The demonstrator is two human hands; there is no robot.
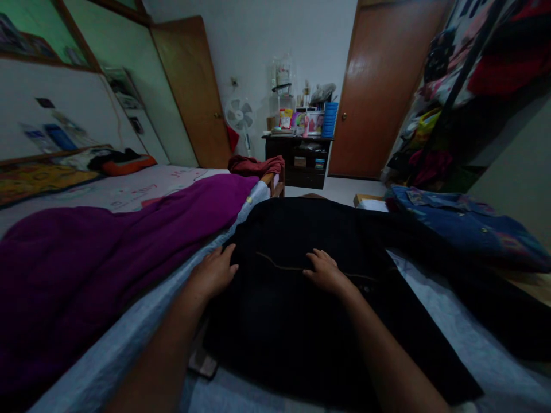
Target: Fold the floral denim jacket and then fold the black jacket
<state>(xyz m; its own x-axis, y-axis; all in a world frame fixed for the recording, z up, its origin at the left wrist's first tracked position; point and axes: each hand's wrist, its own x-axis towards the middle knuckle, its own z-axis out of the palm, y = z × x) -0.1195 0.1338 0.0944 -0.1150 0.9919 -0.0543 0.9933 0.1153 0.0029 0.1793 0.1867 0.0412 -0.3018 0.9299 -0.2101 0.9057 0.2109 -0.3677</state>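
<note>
The dim room has a pale wall (253,34), a wooden door (379,86) at the far right, and a low dark cabinet (297,152) with a white standing fan (239,115) to its left. Nearer, a light blue bed cover (241,396) forms the working surface, with a purple blanket (150,246) along its left side and a folded denim garment (473,223) at the right. The black long-sleeved garment (297,332) lies spread over the cover in front of the person, its sleeves reaching right. Both hands rest palm-down on it, apart: the left hand (215,272) near its left edge, fingers loosely spread; the right hand (327,272) around mid-body, open with fingers slightly bent. Neither shows a fold in its grasp. The step in hand looks like pressing or smoothing the cloth; any lift from here would call for catching an edge first. Smallest is the thin brown line (275,266) across the black fabric, close to the right fingertips.
</note>
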